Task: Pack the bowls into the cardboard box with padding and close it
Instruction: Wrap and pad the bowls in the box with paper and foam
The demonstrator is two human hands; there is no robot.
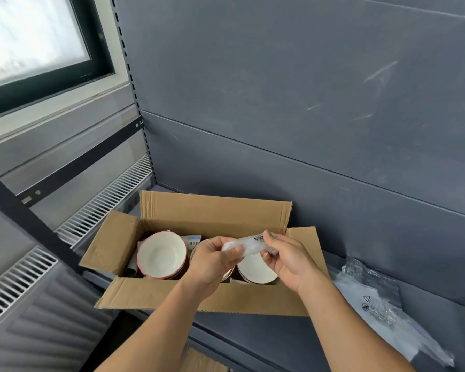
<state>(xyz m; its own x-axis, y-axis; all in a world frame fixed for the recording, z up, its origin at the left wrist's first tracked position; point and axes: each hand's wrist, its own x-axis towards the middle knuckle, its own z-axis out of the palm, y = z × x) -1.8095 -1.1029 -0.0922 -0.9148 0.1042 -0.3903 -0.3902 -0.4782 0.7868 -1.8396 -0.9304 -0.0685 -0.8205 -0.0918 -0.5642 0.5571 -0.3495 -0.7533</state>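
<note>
Open cardboard box [199, 294] is sitting on a dark grey shelf [427, 299], all four flaps standing out. Pink-rimmed white bowl [161, 255] is lying at the left end inside, on top of what looks like a stack. Dark-rimmed white bowl [257, 269] is showing at the right end. A third bowl [227, 275] between them is mostly covered by the left hand [212, 260], only a rim sliver showing.

Both hands are hovering over the box middle. Left grip is pinched on one end of a clear plastic padding piece [246, 245]; right hand [287, 260] is clamping the other end between thumb and fingers. Print on the plastic is too blurred to read.

A blue-and-white label [194, 240] is peeking out behind the bowls, mostly hidden. Loose bubble wrap [373, 299] is lying on the shelf right of the box, apart from it. Window [32, 36] and white vent grille [102, 205] are showing at left. A cardboard scrap [199, 362] is cut off at the bottom edge.
</note>
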